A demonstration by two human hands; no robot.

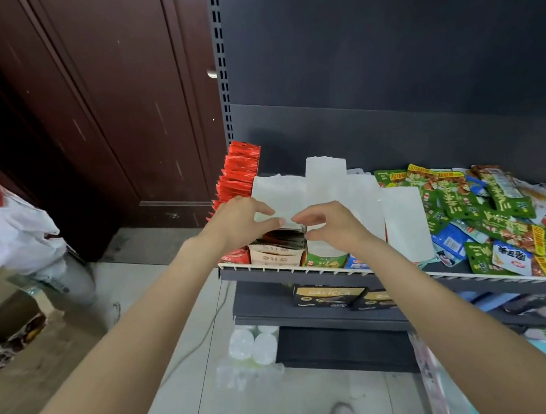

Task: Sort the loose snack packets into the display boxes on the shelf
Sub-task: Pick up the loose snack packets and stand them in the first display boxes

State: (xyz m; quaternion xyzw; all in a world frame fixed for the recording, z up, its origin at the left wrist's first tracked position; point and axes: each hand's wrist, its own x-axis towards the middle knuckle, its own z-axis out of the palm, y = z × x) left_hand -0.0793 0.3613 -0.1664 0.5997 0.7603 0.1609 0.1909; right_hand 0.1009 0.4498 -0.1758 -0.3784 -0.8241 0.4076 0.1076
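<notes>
My left hand [244, 217] and my right hand [327, 225] meet over a beige display box [274, 256] at the left front of the shelf [303, 268]. Both hands' fingers are curled round the tops of dark packets [282, 235] standing in that box. A row of red packets [240, 170] stands upright in a red box [236, 256] to its left. White box flaps [325, 179] rise behind my hands. A pile of loose green, blue and white snack packets [484, 218] lies on the right half of the shelf.
A dark back panel [384, 65] closes the shelf behind. Lower shelves carry black and gold boxes [327, 296]. Wrapped white rolls [254, 345] stand on the floor below. Cardboard boxes [18, 328] and a white bag [13, 236] sit at the left by a brown door [91, 107].
</notes>
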